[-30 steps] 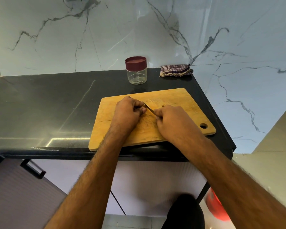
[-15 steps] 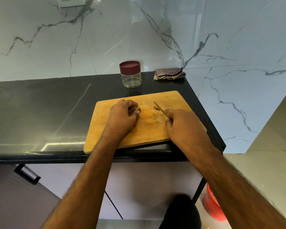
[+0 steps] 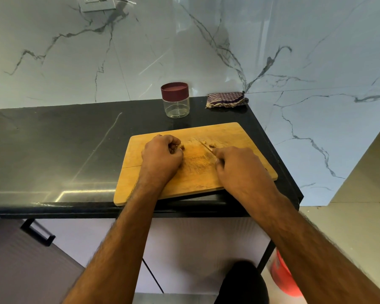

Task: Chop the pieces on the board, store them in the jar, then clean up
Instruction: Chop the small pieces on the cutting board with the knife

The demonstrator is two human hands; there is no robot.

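A glossy black stone counter (image 3: 53,150) with rounded front edge meets a white marble-look wall (image 3: 272,40) veined in grey. A white electrical socket plate (image 3: 96,3) sits high on that wall. Light glares off the counter near its front edge. Beneath hang pale lilac cabinet fronts (image 3: 195,249) with a black bar handle (image 3: 37,232). Beige floor tiles (image 3: 349,220) lie at right.

A single wide-angle head-worn view looks forward and steeply down from close above the glossy black stone counter (image 3: 53,150), facing the white veined marble wall (image 3: 206,51); both forearms reach in from the bottom edge, and straight lines bow near the borders.
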